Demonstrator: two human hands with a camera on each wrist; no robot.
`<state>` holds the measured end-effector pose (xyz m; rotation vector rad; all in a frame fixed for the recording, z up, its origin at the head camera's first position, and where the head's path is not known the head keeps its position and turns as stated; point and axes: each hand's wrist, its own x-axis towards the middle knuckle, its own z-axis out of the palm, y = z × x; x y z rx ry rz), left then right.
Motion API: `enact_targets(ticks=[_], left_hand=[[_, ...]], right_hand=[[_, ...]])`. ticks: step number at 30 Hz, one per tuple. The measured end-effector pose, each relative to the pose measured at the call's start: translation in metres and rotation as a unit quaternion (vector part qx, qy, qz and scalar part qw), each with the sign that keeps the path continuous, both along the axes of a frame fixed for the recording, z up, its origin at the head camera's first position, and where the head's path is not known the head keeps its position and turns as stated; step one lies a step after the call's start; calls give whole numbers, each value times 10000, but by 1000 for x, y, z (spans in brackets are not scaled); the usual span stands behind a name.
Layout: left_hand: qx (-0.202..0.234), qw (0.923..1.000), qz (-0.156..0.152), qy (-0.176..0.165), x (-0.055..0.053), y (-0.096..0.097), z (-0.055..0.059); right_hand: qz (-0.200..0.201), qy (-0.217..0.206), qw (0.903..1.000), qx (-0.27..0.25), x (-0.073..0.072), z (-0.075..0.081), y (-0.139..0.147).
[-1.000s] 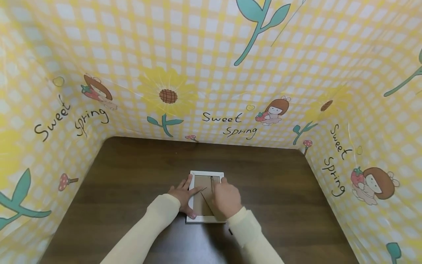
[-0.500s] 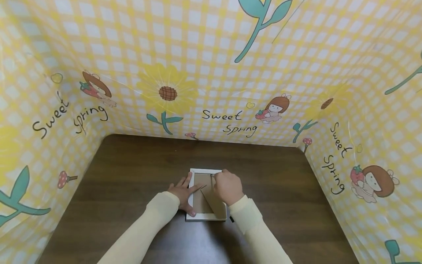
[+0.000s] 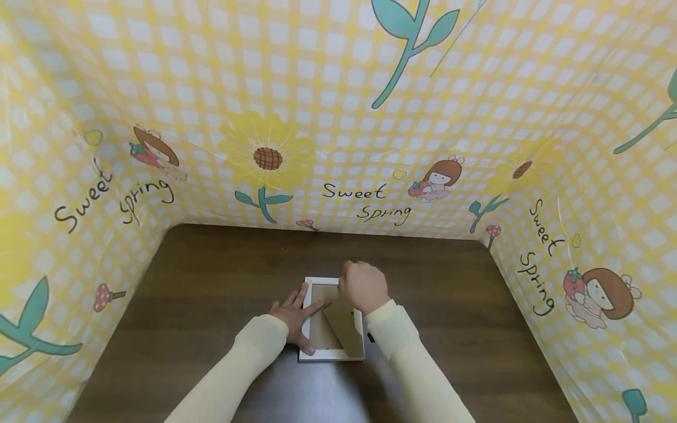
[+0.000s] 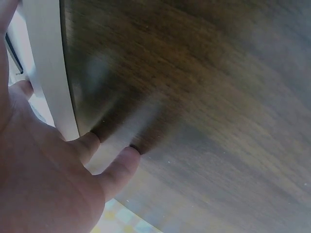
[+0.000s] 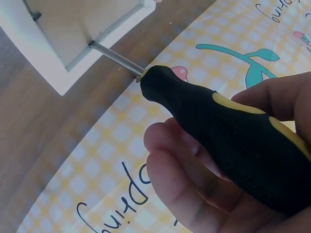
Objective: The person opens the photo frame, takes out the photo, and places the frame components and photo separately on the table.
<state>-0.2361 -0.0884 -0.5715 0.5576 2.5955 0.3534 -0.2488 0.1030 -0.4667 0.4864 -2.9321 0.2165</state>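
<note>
A white picture frame lies back side up, showing its brown backing board and a slanted stand leg. My left hand is spread over its left border, thumb near the lower corner. In the left wrist view two fingers of that hand reach past the frame onto the wood. My right hand grips a screwdriver with a black and yellow handle over the frame's far edge. In the right wrist view the screwdriver's tip is at the backing's inner edge, by the white border.
The dark wooden table carries the frame near its middle. A small black object lies just right of the frame. Yellow checked cloth with printed flowers encloses the table at the back and both sides.
The right hand has moved toward the frame's far edge and now covers the far right corner, uncovering more of the stand leg. My left hand stays in place on the frame.
</note>
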Motion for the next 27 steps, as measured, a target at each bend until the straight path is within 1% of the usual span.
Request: enact_targets(ticks=[3, 7, 13, 17, 22, 27], left_hand=[[20, 10000, 1, -4, 3, 0, -3], [-8, 10000, 10, 46, 5, 0, -4], [29, 10000, 20, -36, 7, 1, 5], [-75, 10000, 13, -53, 7, 2, 8], [-105, 9999, 1, -35, 5, 2, 9], [-22, 10000, 26, -39, 3, 2, 5]], right_hand=[[24, -95, 10000, 10, -4, 1, -1], [19, -207, 9998, 4, -10, 3, -2], [43, 0, 10000, -17, -18, 4, -4], [54, 31, 10000, -12, -23, 4, -5], [24, 21, 10000, -42, -30, 6, -6], [-14, 25, 10000, -31, -36, 7, -6]])
